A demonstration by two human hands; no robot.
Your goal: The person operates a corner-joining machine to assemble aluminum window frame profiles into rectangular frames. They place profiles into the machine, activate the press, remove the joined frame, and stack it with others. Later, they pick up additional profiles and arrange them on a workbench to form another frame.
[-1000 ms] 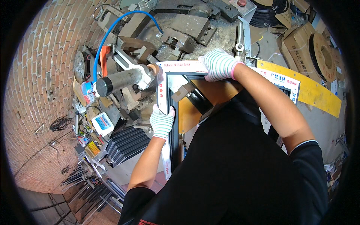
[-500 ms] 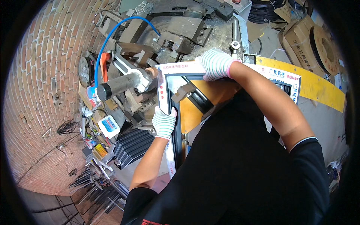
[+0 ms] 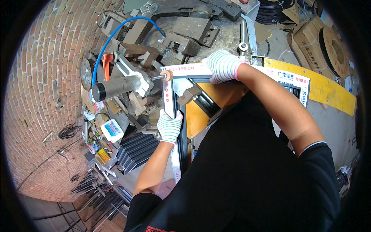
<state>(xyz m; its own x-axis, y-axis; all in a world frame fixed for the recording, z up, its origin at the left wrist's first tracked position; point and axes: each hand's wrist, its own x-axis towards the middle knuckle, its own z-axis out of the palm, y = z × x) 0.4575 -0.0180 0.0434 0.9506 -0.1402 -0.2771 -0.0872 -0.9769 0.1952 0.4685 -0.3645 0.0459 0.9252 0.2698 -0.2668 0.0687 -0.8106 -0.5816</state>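
The left hand (image 3: pixel 170 127) is gripping the aluminium window frame's (image 3: pixel 170 102) upright side rail. The right hand (image 3: pixel 223 65) is closing over its top rail, whose corner is pointing toward the corner-crimping machine (image 3: pixel 181 34).

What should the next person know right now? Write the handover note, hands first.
Left hand: gloved, gripping the frame's left upright.
Right hand: gloved, pressing on the frame's top rail.
Window frame: white-taped aluminium, its corner set in the corner machine, close to the round orange tip of the grey cylinder.
Done: corner seated in the machine.
Left: whether the joint is pressed cannot be told; the frame is not yet lifted out. Loose profiles lie left of it.
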